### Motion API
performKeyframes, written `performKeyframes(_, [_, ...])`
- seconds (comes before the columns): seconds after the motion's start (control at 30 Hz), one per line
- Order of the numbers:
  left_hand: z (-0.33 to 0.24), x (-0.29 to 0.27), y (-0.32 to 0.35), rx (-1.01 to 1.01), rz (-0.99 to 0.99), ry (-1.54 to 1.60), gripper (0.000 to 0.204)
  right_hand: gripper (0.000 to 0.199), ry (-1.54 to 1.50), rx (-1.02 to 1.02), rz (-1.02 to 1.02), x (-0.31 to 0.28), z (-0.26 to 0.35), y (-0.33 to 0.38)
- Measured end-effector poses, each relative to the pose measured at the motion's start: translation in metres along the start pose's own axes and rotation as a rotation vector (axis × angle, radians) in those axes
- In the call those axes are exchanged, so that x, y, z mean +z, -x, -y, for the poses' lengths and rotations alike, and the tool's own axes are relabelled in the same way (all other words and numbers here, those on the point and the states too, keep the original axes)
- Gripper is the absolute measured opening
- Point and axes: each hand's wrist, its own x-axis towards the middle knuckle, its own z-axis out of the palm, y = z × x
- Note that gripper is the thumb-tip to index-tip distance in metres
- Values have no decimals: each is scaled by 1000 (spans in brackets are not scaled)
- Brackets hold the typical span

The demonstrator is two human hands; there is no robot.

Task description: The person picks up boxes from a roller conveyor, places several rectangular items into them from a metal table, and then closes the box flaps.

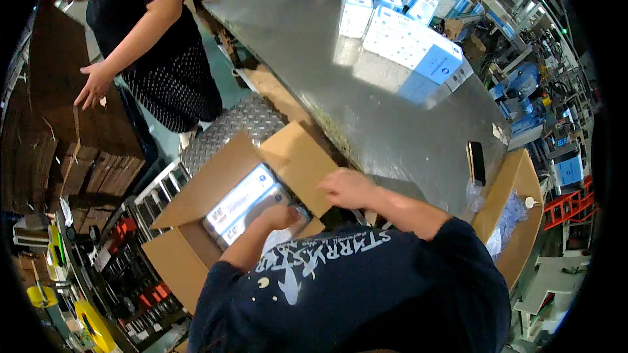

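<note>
Covering boxes (pixel 243 191) in the carton (pixel 203 186) beside the worktop's edge (pixel 343 132), left hand (pixel 280 217) is curling, right hand (pixel 348 188) seemingly steadying a flap (pixel 304 163); I can't tell either grip.

Navy short-sleeved T-shirt (pixel 405 281) with pale print (lettering (pixel 357 246), fish-like shape (pixel 290 286), dots (pixel 263 282)).

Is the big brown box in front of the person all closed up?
No, the cardboard box has its flaps spread open, with a blue-and-white package showing inside.
</note>
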Motion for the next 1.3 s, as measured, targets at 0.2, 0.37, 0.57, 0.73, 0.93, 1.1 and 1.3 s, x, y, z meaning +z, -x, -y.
performKeyframes(0.2, [-62, -168, 3, -68, -406, 93, 21, 58, 198, 554, -416, -138, -105, 50])
performKeyframes(0.37, [-87, -223, -123, 94, -515, -278, 47, 72, 341, 694, -490, -211, -188, 42])
performKeyframes(0.57, [-126, -221, -196, -179, -496, -416, 64, 94, 599, 815, -389, -287, -272, 32])
performKeyframes(0.73, [-130, -222, -199, -175, -466, -447, 65, 107, 336, 855, -218, -293, -324, 27])
performKeyframes(0.93, [-119, -221, -197, -206, -475, -412, 65, 80, 162, 500, -269, -265, -244, -48])
performKeyframes(1.1, [-119, -220, -201, -173, -451, -426, 65, 47, 516, 680, -673, -296, -326, -111])
performKeyframes(1.3, [-115, -221, -201, -185, -490, -457, 65, 23, 545, 731, -702, -278, -334, -131])
